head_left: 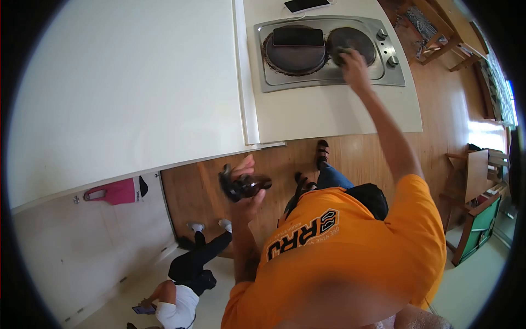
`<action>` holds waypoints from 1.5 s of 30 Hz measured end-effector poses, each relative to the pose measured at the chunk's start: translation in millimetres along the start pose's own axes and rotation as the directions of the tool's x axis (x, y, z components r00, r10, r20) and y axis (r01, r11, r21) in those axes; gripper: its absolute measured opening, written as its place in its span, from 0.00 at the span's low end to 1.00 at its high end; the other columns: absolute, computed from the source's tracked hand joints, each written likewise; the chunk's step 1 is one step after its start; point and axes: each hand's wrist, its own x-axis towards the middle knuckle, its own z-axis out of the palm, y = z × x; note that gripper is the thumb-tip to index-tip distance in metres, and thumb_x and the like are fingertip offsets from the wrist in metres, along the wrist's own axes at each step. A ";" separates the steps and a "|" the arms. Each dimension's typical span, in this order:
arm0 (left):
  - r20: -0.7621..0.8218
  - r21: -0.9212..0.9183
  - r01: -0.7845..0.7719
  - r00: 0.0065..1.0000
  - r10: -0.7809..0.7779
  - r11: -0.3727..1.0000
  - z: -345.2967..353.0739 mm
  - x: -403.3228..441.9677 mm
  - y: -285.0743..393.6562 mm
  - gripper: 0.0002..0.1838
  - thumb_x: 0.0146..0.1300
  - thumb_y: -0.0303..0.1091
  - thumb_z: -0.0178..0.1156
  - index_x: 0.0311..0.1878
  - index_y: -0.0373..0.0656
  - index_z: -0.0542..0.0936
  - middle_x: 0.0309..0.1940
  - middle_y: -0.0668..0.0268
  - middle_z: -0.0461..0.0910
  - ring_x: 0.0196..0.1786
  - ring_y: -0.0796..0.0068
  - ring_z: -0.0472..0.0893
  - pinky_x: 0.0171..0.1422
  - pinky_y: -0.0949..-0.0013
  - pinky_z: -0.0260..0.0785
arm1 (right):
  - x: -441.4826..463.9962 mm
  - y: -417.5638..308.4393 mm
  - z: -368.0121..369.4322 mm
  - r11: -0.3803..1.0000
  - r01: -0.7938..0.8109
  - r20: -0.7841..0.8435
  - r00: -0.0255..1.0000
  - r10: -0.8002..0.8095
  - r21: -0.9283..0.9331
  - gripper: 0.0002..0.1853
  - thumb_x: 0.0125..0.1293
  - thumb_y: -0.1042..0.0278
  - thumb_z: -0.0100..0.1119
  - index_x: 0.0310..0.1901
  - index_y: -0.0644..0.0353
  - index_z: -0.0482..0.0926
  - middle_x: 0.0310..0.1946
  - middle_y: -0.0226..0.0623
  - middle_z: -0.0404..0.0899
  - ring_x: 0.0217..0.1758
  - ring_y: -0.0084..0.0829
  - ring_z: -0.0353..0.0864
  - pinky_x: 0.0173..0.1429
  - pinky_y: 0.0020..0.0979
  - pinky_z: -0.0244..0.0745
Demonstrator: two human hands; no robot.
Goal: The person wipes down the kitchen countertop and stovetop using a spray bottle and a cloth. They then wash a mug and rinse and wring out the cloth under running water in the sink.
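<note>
Head view: right hand point(355, 64), fingers closed on a small, blurred pad point(343, 57), at the right burner point(357, 43) of the stove point(290, 83); left hand point(247, 204), partly curled, grips a dark bottle point(249, 186) below the counter edge; a black phone point(298, 38) lies across the left burner point(293, 59)

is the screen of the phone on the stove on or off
It looks off: the smartphone lies face up on the larger hotplate, its screen black with nothing lit.
</note>
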 end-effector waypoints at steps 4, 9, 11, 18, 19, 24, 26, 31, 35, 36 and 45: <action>0.112 0.059 -0.088 0.990 0.081 0.994 26.8 21.9 -5.7 0.24 0.48 0.27 0.63 0.51 0.40 0.68 0.59 0.50 0.65 0.63 0.58 0.66 0.64 0.57 0.59 | -19.9 -27.0 48.2 0.998 -0.054 0.135 0.989 0.058 -0.037 0.15 0.54 0.74 0.53 0.46 0.61 0.75 0.52 0.45 0.70 0.56 0.46 0.67 0.60 0.42 0.65; -0.027 -0.070 -0.007 1.000 0.005 0.998 48.1 39.1 -5.5 0.25 0.49 0.27 0.63 0.52 0.39 0.68 0.55 0.50 0.69 0.62 0.62 0.67 0.64 0.59 0.59 | -77.4 111.2 -19.1 0.987 -0.001 0.117 0.993 0.020 -0.159 0.15 0.51 0.80 0.51 0.43 0.64 0.76 0.52 0.47 0.71 0.58 0.45 0.67 0.63 0.42 0.62; -0.080 -0.004 0.021 0.997 -0.021 1.000 48.4 42.8 -9.1 0.25 0.49 0.26 0.63 0.53 0.38 0.68 0.55 0.51 0.69 0.58 0.66 0.69 0.61 0.63 0.61 | -70.9 148.8 -74.9 0.791 -0.149 0.239 0.906 0.350 -0.593 0.15 0.53 0.77 0.52 0.44 0.61 0.77 0.53 0.42 0.70 0.57 0.44 0.68 0.58 0.46 0.65; -0.156 0.004 0.069 0.985 -0.068 0.998 48.8 41.8 -7.9 0.25 0.50 0.23 0.62 0.53 0.39 0.66 0.50 0.58 0.71 0.48 0.76 0.71 0.53 0.72 0.66 | -48.8 -12.6 -43.3 0.982 -0.146 0.282 0.953 0.107 0.122 0.22 0.47 0.83 0.48 0.46 0.56 0.77 0.46 0.42 0.75 0.53 0.44 0.72 0.57 0.40 0.68; -0.192 -0.015 0.081 0.978 -0.083 0.997 50.6 41.3 -8.6 0.25 0.51 0.23 0.62 0.53 0.39 0.66 0.49 0.59 0.71 0.48 0.76 0.71 0.52 0.72 0.66 | -54.6 -61.2 -14.8 0.986 -0.074 0.286 0.958 0.028 0.151 0.21 0.49 0.82 0.48 0.46 0.55 0.77 0.47 0.41 0.74 0.54 0.43 0.71 0.58 0.41 0.67; -0.235 -0.060 0.018 0.971 -0.032 0.998 58.3 48.6 -22.4 0.25 0.52 0.24 0.62 0.54 0.39 0.66 0.49 0.61 0.70 0.47 0.77 0.71 0.53 0.73 0.66 | -83.8 -208.4 67.3 0.947 0.256 0.453 0.833 -0.317 0.194 0.11 0.58 0.70 0.48 0.39 0.57 0.80 0.58 0.38 0.66 0.60 0.41 0.65 0.64 0.42 0.60; -0.212 -0.066 0.002 0.977 -0.016 0.998 59.6 64.0 -37.0 0.25 0.52 0.24 0.61 0.54 0.38 0.66 0.49 0.61 0.70 0.46 0.77 0.70 0.53 0.73 0.65 | -93.2 -158.9 74.0 0.963 0.184 0.361 0.899 -0.246 0.198 0.11 0.59 0.70 0.47 0.39 0.58 0.79 0.59 0.38 0.65 0.62 0.42 0.63 0.65 0.43 0.58; -0.255 -0.083 -0.026 0.967 0.004 0.996 70.5 96.6 -69.9 0.24 0.53 0.23 0.61 0.53 0.37 0.66 0.50 0.60 0.71 0.47 0.77 0.71 0.52 0.72 0.66 | -113.3 56.4 -45.5 0.963 -0.265 0.097 0.958 0.268 -0.044 0.15 0.58 0.74 0.47 0.45 0.62 0.77 0.59 0.41 0.66 0.62 0.41 0.64 0.64 0.41 0.60; -0.255 -0.086 -0.089 0.965 0.064 0.992 72.4 108.4 -99.4 0.24 0.53 0.23 0.61 0.53 0.37 0.65 0.49 0.59 0.72 0.46 0.76 0.72 0.51 0.73 0.67 | -131.3 180.1 -162.8 0.725 -0.348 -0.112 0.929 0.354 -0.595 0.15 0.53 0.74 0.51 0.42 0.54 0.81 0.42 0.40 0.77 0.40 0.43 0.76 0.45 0.38 0.73; -0.263 -0.060 -0.092 0.962 0.073 0.994 73.8 111.2 -103.0 0.24 0.53 0.23 0.62 0.53 0.37 0.65 0.49 0.59 0.72 0.46 0.76 0.72 0.51 0.73 0.67 | -125.6 173.7 -177.2 0.718 -0.352 -0.125 0.928 0.351 -0.600 0.15 0.53 0.74 0.51 0.42 0.54 0.81 0.42 0.40 0.77 0.40 0.43 0.76 0.45 0.38 0.73; -0.378 0.072 -0.192 0.903 0.205 0.979 92.3 110.1 -123.5 0.27 0.54 0.26 0.65 0.54 0.36 0.62 0.49 0.60 0.72 0.40 0.78 0.74 0.44 0.76 0.69 | -146.1 34.9 -99.5 1.000 0.017 0.221 0.975 -0.012 -0.019 0.17 0.51 0.77 0.51 0.42 0.52 0.81 0.53 0.35 0.70 0.57 0.38 0.66 0.59 0.41 0.63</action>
